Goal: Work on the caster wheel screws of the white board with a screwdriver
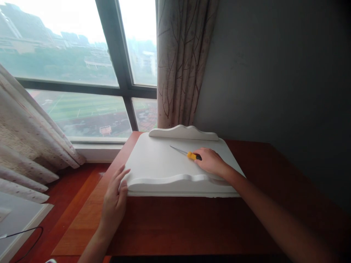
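A white wooden shelf piece [161, 164] with wavy rails at front and back lies flat on a reddish wooden table [170, 223]. My left hand [115, 201] rests against the piece's near left corner, fingers stretched and apart. My right hand [211, 160] lies on the white panel, fingers closed round the handle of a yellow-and-black screwdriver [189, 154]. The screwdriver's metal shaft points to the far left, lying on the panel.
A large window [82, 73] fills the far left, with patterned curtains [181, 62] beside it and a pale curtain [30, 146] at the left. A grey wall [274, 73] stands behind the table. A black cable [24, 233] lies at the lower left.
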The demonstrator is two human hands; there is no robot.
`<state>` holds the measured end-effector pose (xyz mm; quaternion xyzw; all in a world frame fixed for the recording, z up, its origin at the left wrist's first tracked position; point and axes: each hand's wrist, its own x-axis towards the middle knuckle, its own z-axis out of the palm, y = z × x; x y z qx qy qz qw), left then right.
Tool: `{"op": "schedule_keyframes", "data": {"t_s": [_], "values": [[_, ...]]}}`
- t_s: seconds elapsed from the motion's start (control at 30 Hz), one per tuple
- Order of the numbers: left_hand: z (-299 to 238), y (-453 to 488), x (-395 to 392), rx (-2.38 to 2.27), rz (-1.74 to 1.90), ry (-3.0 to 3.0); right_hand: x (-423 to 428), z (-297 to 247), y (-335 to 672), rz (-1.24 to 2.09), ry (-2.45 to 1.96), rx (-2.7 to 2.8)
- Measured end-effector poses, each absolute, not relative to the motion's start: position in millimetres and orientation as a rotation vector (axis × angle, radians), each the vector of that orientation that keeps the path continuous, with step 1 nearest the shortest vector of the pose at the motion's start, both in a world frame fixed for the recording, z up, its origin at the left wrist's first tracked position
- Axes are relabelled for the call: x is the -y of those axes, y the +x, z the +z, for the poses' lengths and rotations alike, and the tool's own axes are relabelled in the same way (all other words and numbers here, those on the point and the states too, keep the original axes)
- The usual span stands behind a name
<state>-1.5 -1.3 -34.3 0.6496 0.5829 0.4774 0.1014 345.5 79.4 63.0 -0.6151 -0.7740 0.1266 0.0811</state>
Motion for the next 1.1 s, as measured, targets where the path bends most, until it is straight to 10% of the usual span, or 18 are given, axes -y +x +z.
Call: {"op": "schedule_keyframes", "data": {"t_s": [1.1], "values": [[-13, 17, 17, -1.524, 1.468, 0.852, 78, -43, 483, 0.608, -1.846, 0.764]]}}
